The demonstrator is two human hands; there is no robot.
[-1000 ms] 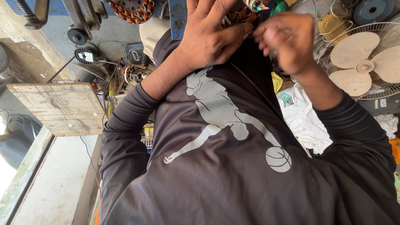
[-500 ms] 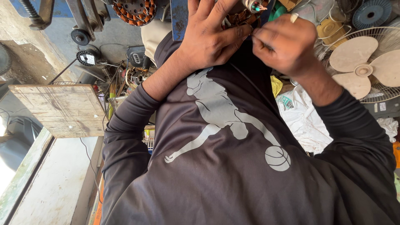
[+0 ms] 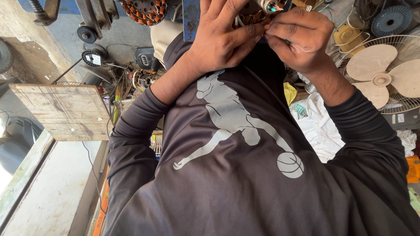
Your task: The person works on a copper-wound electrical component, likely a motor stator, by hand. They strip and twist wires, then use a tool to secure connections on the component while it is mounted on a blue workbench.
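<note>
Both my hands are raised together at the top of the view, above my dark grey long-sleeved shirt (image 3: pixel 245 175) with its pale printed figure. My left hand (image 3: pixel 223 39) wraps around a motor stator (image 3: pixel 256 16) with copper windings, which is mostly hidden behind the fingers. My right hand (image 3: pixel 299 37) is closed, its fingertips pinched against the stator right beside the left fingertips. A small bunch of coloured wire ends (image 3: pixel 273 6) sticks out above the hands. What the right fingers pinch looks like a thin wire, mostly hidden.
A second copper-wound stator (image 3: pixel 144 9) lies at the top left near metal clamps. A scratched wooden board (image 3: pixel 65 111) sits left. A fan with beige blades and wire guard (image 3: pixel 385 74) lies right, beside a white cloth (image 3: pixel 319 126) and a blue round part (image 3: pixel 391 19).
My right hand has moved left and closed in on the left hand, so the fingertips now meet at the stator. The left hand has stayed in place.
</note>
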